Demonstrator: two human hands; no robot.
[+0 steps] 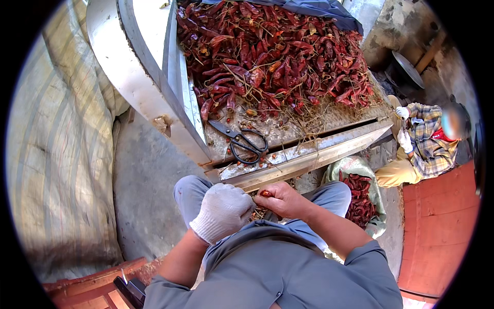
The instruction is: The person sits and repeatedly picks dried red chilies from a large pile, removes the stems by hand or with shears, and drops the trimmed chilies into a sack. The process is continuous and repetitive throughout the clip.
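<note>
My left hand [224, 208], in a white knit glove, is curled into a fist over my lap; whatever its fingers enclose is hidden. Close beside it, my bare right hand [287, 201] pinches a dried red chili pepper [265, 193], its end showing between thumb and fingers. Black-handled scissors [247, 143] lie at the near left of the worktop [231, 168] in front of me. Behind them a large heap of dried red chili peppers [270, 58], many with stems, covers most of the surface.
An open woven sack [380, 208] with red chilies [359, 201] stands by my right knee. A co-worker in white gloves [405, 141] sits at the right. A curved metal frame [131, 85] rises along the worktop's left side. A striped tarpaulin [65, 154] hangs far left.
</note>
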